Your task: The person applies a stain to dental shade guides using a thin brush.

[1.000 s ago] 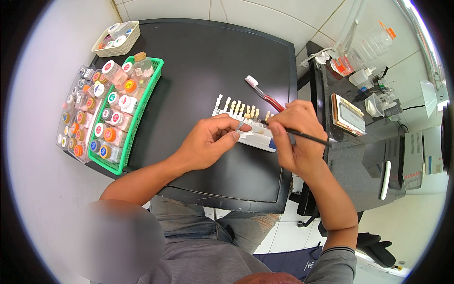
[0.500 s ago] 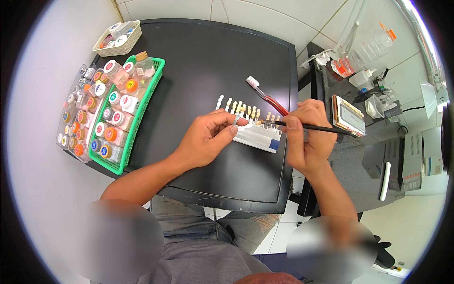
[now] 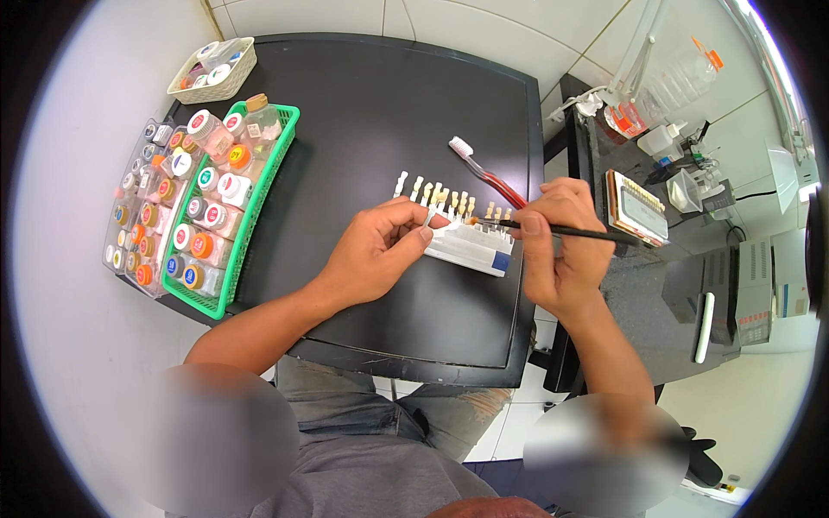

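My left hand [image 3: 380, 237] reaches over the table with thumb and index finger pinched on a small, thin silvery piece [image 3: 431, 217], too small to name. Between the fingers of my right hand [image 3: 566, 246] is a thin dark-handled brush [image 3: 596, 233], its brownish tip pointing left toward the left fingertips. Just below and behind both hands lies a dental shade guide [image 3: 471, 252], a white and grey holder with a row of tooth-shaped tabs. A red toothbrush [image 3: 490, 179] with white bristles runs behind my right hand; whether that hand also holds it is unclear.
On the left stand a green basket [image 3: 289, 138] of capped jars, a clear box [image 3: 129, 207] of small bottles and a cream basket [image 3: 226, 88]. A side counter at right bears another shade guide [image 3: 639, 211], bottles and a grey machine [image 3: 751, 281]. The black table [image 3: 371, 104] has a raised rim.
The brush tip has shifted slightly up and left. Both hands keep almost the same place and grip, and the whole view has moved a little.
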